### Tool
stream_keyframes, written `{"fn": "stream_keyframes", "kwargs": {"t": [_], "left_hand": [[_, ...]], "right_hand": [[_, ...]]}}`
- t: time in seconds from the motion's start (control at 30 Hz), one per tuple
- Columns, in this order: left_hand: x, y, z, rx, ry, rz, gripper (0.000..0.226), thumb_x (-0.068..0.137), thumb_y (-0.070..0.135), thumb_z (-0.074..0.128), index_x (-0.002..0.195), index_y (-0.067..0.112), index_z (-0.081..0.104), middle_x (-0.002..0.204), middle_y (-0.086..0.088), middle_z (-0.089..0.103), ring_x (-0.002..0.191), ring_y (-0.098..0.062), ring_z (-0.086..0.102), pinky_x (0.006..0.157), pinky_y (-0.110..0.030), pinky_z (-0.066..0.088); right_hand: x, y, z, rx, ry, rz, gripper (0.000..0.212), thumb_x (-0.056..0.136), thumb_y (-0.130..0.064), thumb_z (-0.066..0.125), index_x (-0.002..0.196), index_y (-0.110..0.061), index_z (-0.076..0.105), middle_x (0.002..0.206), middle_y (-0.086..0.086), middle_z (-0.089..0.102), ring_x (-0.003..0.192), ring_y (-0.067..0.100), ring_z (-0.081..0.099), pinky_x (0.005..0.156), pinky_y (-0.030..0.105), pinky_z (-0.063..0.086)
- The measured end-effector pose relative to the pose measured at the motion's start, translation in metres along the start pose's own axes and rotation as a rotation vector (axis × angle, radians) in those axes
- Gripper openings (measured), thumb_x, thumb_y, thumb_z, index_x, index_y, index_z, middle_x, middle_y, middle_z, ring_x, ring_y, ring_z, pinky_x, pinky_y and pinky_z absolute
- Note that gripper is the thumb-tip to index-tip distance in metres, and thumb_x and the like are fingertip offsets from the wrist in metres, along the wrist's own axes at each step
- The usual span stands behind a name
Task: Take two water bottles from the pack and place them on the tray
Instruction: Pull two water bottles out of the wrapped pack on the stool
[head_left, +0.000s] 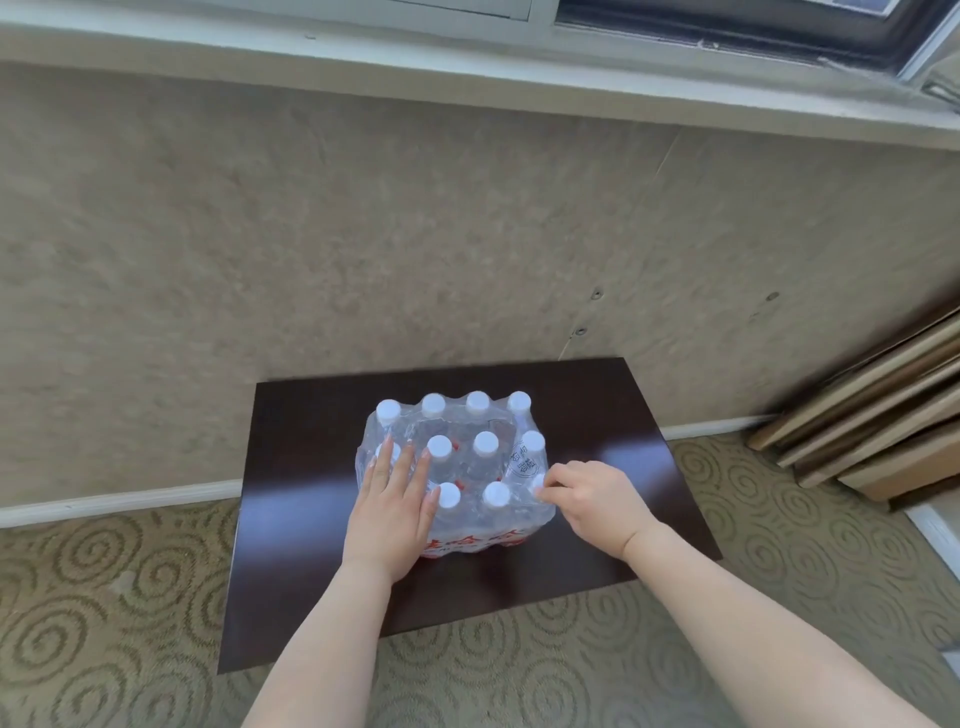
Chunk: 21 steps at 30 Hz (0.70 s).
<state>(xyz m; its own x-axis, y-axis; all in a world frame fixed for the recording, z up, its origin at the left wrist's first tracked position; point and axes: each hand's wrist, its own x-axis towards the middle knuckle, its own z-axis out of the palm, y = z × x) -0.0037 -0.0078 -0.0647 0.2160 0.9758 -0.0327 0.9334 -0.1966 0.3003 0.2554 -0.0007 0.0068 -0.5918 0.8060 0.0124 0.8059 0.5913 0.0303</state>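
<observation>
Head view: your left hand (392, 512) lies flat, fingers spread, on the near left top of the shrink-wrapped pack of water bottles (457, 467). Your right hand (589, 499) pinches the plastic wrap at the pack's near right corner, fingertips closed on the film by a white cap (537, 482). The pack stands mid-tabletop on the dark brown table (623, 415). Red lettering runs along its near side, unreadable; a round stamp (523, 457) marks the wrap, its characters too small to make out.

White caps (485, 443), clear pack (457, 467) with red lettering; dark brown table (623, 415); olive swirl-patterned carpet (104, 571).
</observation>
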Motion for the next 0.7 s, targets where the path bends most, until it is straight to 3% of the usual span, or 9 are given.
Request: {"fn": "stream_keyframes", "kwargs": {"t": [0.17,0.27,0.33,0.43,0.57,0.7], "left_hand": [[0.000,-0.001,0.003,0.006,-0.015,-0.028,0.065,0.094,0.047,0.002,0.150,0.017,0.013,0.160,-0.004,0.013,0.147,-0.025,-0.012,0.119,-0.038,-0.004],[0.000,-0.002,0.004,0.010,-0.018,-0.027,0.064,0.094,0.046,0.003,0.150,0.017,0.012,0.160,-0.004,0.012,0.147,-0.025,-0.012,0.118,-0.037,-0.005],[0.000,-0.001,0.003,0.017,-0.017,-0.021,0.069,0.091,0.049,-0.004,0.150,0.017,0.012,0.160,-0.004,0.012,0.147,-0.026,-0.012,0.118,-0.038,-0.006],[0.000,-0.001,0.003,0.029,-0.016,-0.024,0.063,0.095,0.046,0.003,0.151,0.017,0.010,0.161,-0.004,0.010,0.147,-0.026,-0.013,0.117,-0.037,-0.010],[0.000,-0.001,0.002,0.032,-0.030,-0.031,0.057,0.100,0.042,0.014,0.151,0.017,0.009,0.161,-0.004,0.008,0.146,-0.026,-0.014,0.116,-0.036,-0.014],[0.013,0.003,-0.004,-0.122,0.007,-0.017,0.056,0.098,0.034,0.032,0.149,0.013,0.022,0.158,-0.005,0.022,0.148,-0.021,0.001,0.118,-0.032,-0.007]], "right_hand": [[-0.012,-0.008,0.021,0.015,0.077,0.094,0.039,0.053,0.004,0.078,0.086,-0.016,0.071,0.086,0.000,0.069,0.069,0.022,0.064,0.049,0.028,0.046],[-0.024,-0.009,0.030,-0.011,0.009,0.076,0.053,0.059,-0.007,0.075,0.111,-0.012,0.067,0.115,0.006,0.067,0.100,0.024,0.066,0.068,0.031,0.052],[-0.034,-0.010,0.032,-0.050,-0.133,0.089,0.069,0.061,-0.014,0.070,0.128,-0.010,0.056,0.136,0.005,0.057,0.122,0.023,0.056,0.089,0.035,0.051],[-0.044,-0.015,0.036,-0.096,-0.267,0.135,0.087,0.058,-0.017,0.066,0.141,-0.009,0.041,0.150,0.004,0.040,0.137,0.024,0.038,0.111,0.039,0.030],[-0.046,-0.024,0.040,-0.072,-0.322,0.207,0.097,0.057,-0.020,0.068,0.146,-0.008,0.029,0.154,0.007,0.029,0.140,0.026,0.031,0.109,0.042,0.017],[-0.047,-0.024,0.052,0.017,-0.355,0.210,0.097,0.076,-0.023,0.055,0.146,-0.013,-0.012,0.156,0.002,-0.013,0.145,0.025,-0.004,0.118,0.048,0.000]]}}
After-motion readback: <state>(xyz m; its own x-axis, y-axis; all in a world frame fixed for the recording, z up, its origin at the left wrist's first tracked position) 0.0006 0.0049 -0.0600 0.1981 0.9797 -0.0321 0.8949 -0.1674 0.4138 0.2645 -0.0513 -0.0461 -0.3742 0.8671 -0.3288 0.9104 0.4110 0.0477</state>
